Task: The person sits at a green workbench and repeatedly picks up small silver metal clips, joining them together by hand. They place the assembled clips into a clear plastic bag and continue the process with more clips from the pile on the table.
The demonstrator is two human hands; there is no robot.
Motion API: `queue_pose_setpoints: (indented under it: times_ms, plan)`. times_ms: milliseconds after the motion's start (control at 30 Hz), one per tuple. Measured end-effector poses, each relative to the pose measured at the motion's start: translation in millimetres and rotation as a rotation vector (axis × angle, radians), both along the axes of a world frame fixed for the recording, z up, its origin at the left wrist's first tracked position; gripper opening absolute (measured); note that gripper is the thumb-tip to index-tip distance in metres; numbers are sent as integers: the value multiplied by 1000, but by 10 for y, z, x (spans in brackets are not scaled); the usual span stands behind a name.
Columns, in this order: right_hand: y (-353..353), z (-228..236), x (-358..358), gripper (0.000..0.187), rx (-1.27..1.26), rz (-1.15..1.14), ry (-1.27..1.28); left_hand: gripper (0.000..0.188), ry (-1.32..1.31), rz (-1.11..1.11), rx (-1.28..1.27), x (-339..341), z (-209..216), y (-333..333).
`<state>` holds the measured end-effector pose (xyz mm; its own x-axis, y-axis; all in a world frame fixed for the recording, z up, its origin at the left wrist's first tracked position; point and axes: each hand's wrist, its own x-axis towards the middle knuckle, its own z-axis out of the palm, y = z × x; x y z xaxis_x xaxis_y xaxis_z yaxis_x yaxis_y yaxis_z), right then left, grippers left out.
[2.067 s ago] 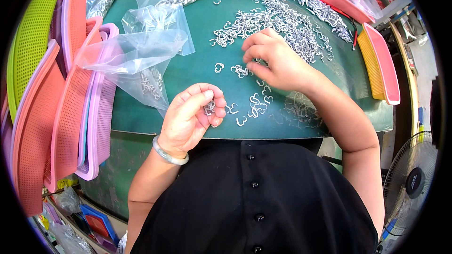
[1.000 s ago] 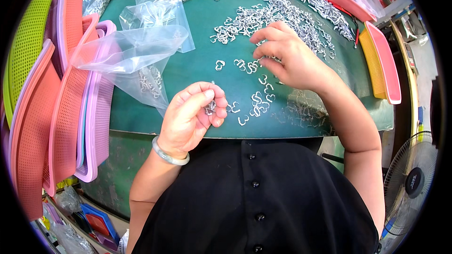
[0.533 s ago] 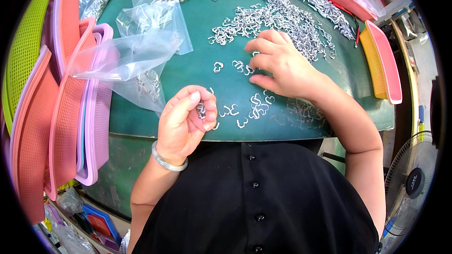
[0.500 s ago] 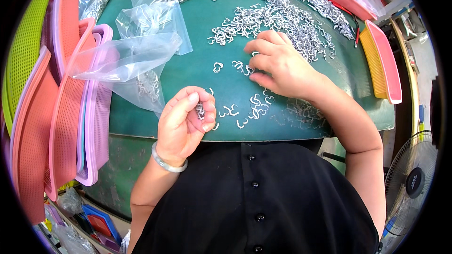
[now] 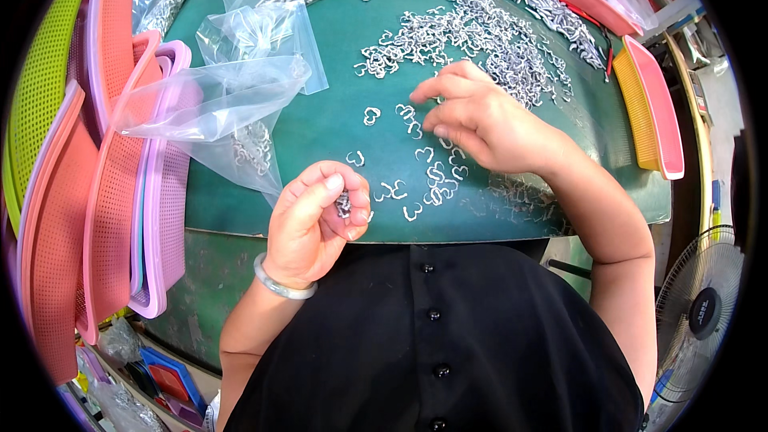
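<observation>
My left hand (image 5: 312,220), with a pale bangle (image 5: 282,282) at its wrist, is curled near the table's front edge. Its fingers are closed round several small grey metal pieces (image 5: 343,205). My right hand (image 5: 492,120) hovers low over the table, palm down, fingers bent and apart; no piece shows in them. Beside its fingertips lie loose curved silver metal hooks (image 5: 409,120). More loose hooks (image 5: 438,184) are scattered between my hands. Beyond my right hand spreads a large heap of such hooks (image 5: 480,32).
Clear plastic bags (image 5: 232,96) with metal pieces lie at the left, beside stacked coloured baskets (image 5: 112,176). A pile of straighter grey pieces (image 5: 552,16) sits at the far right. Pink and yellow baskets (image 5: 652,104) edge the right side; a fan (image 5: 704,312) stands beyond.
My right hand has shifted slightly toward me, and its fingers have drawn back from the nearby hooks. My left hand has dropped a little lower, still closed round its pieces.
</observation>
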<state>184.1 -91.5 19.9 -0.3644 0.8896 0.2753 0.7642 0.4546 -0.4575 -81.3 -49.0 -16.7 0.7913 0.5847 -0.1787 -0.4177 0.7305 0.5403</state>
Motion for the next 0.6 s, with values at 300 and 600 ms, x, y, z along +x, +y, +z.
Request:
queue_pose_setpoints:
  times_ms: [300, 600]
  plan:
    - [33, 7, 30, 13, 52, 25, -112, 15, 5, -1, 24, 14, -9, 14]
    - [334, -98, 12, 19, 96, 11, -203, 17, 28, -1, 61, 40, -4, 20]
